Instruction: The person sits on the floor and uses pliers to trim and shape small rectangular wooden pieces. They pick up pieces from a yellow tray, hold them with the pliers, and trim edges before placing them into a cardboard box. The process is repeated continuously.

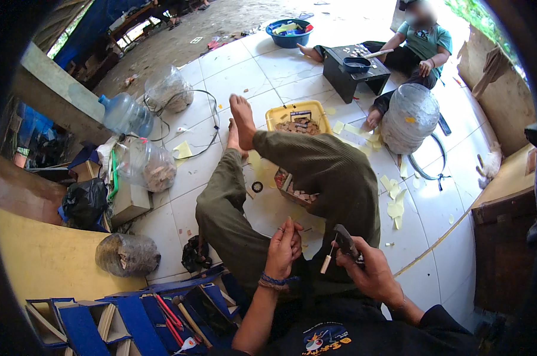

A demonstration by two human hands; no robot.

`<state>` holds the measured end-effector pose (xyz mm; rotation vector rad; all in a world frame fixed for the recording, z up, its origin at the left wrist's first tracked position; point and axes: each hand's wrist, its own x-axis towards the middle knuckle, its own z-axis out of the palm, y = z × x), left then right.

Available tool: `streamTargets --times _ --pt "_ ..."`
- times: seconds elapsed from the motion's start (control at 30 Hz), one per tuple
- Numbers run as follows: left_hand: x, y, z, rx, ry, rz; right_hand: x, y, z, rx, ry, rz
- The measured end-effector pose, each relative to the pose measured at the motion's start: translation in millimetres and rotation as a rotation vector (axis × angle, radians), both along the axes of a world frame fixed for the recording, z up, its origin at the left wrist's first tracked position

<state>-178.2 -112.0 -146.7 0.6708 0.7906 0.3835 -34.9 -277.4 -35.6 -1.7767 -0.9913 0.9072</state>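
My right hand (369,270) is closed around dark pliers (344,237). A small pale wooden piece (325,264) hangs from a thin wire beside the pliers' jaws. My left hand (284,249) is held up over my lap with its fingers pinched together. A thin wire-like bit shows near those fingertips, but what they hold is too small to make out. Between my legs stands a low box (285,181) of small brown wooden pieces, partly hidden by my right leg. Past my knees, a yellow basket (270,116) holds more such pieces.
At left stand clear plastic jugs (126,113) and a black bag (84,202). Blue boxes (81,329) with red-handled tools lie lower left. Yellow paper scraps (396,207) litter the tiles. At the back right, a person (426,44) sits by a black stool (340,74) and a large plastic-wrapped container (410,115).
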Motion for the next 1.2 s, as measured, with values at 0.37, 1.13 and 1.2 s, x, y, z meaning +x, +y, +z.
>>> streamTargets --times 0.37,1.13,1.2 --pt "-6.7 -5.1 -6.2 0.035 0.096 0.062 -3.9 2.3 -5.2 0.035 -0.015 0.047" --pt "-7.8 27.4 26.1 0.056 -0.179 0.162 9.9 47.2 -53.5 -0.077 -0.148 0.077" --pt "-3.5 29.4 33.4 0.080 -0.224 0.191 14.5 59.1 -63.5 -0.044 -0.212 0.048"
